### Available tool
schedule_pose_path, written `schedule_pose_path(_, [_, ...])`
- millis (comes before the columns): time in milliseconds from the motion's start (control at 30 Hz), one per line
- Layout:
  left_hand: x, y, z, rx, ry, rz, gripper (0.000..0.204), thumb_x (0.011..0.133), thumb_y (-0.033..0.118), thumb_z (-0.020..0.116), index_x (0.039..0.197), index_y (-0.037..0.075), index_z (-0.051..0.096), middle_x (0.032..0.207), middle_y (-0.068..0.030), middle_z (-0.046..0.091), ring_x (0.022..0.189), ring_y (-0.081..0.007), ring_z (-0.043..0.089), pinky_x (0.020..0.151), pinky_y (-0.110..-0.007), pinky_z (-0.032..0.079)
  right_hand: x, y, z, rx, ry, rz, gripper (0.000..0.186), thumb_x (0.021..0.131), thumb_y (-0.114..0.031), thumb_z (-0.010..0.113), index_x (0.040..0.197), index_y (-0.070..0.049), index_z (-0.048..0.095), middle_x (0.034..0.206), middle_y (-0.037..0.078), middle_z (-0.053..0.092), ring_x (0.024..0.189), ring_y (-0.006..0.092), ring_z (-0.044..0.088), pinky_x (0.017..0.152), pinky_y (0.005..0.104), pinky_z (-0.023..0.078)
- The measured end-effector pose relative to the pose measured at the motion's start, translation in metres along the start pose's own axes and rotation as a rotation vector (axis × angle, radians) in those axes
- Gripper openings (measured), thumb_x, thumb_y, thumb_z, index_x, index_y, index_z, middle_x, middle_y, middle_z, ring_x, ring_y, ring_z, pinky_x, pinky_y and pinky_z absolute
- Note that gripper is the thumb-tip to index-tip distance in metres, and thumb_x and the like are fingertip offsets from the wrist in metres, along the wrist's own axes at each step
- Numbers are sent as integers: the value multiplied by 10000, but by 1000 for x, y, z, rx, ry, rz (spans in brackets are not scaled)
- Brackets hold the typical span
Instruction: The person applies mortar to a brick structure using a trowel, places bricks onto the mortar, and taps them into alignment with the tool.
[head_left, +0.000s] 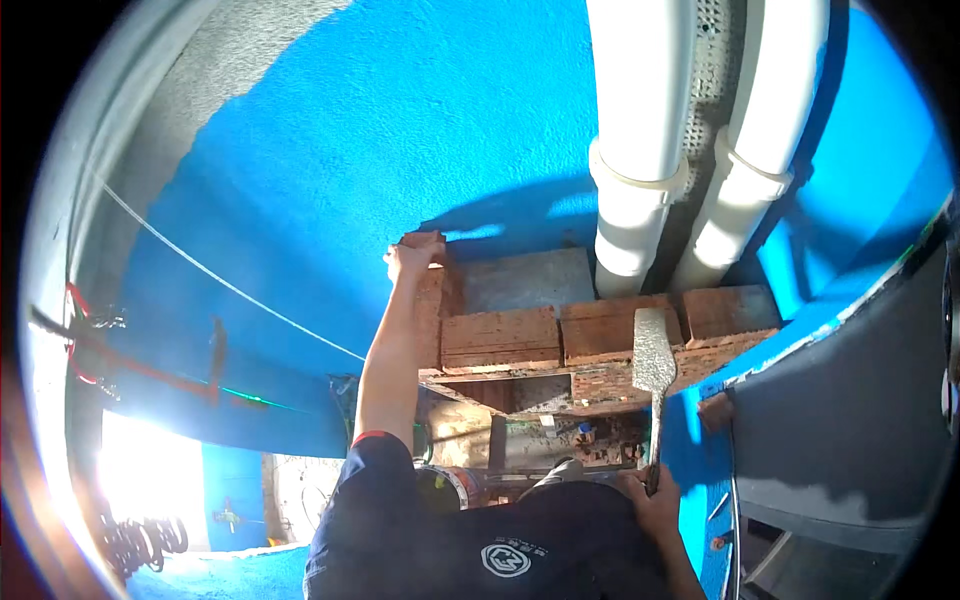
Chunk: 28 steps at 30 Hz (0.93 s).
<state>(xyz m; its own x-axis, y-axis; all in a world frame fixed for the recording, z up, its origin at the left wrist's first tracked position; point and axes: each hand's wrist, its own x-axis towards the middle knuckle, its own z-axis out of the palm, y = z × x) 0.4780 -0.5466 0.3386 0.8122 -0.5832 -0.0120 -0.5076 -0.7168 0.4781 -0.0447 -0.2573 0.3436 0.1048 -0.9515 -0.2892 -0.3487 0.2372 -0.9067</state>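
My left hand (pixel 405 262), arm stretched forward, is closed on a reddish brick (pixel 424 241) at the left end of a low brick wall, against the blue wall. Part of that brick is hidden by the hand. Low on the right, my right hand (pixel 655 497) grips the handle of a bricklaying trowel (pixel 655 350). Its grey, mortar-smeared blade points away from me, in front of the top bricks. A row of bricks (pixel 500 338) runs along the wall's top, with a grey surface (pixel 530 280) behind them.
Two thick white pipes (pixel 640 210) rise behind the brick wall's right part. A taut pale string (pixel 235 292) crosses from the left. A bucket (pixel 445 487) stands below my left arm. A dark grey panel (pixel 850 400) lies right, past the blue edge.
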Motion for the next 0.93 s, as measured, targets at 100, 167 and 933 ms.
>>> schedule_pose_path(100, [4, -1, 14, 75, -5, 14, 1231, 500, 566, 830, 1373, -107, 280, 1350, -230, 403, 1208, -344, 500, 976, -441, 461, 0, 10, 1, 45, 11, -5, 165, 868, -131, 649, 885, -9, 540, 918, 102, 719, 802, 112, 632, 723, 278, 486])
schedule_pose_path(167, [3, 5, 15, 80, 4, 5, 1228, 506, 560, 829, 1376, -106, 274, 1355, -230, 399, 1214, -346, 495, 979, -445, 460, 2, 16, 2, 64, -4, 8, 166, 867, -114, 648, 903, -1, 532, 922, 96, 721, 794, 117, 636, 708, 279, 491])
schedule_pose_path(933, [4, 7, 12, 254, -182, -61, 1089, 548, 557, 809, 1417, 43, 399, 1466, -104, 359, 1357, -286, 319, 1027, -425, 430, 15, 14, -2, 57, -75, 99, 218, 841, -164, 660, 966, -13, 565, 995, 91, 717, 875, 138, 635, 810, 290, 481])
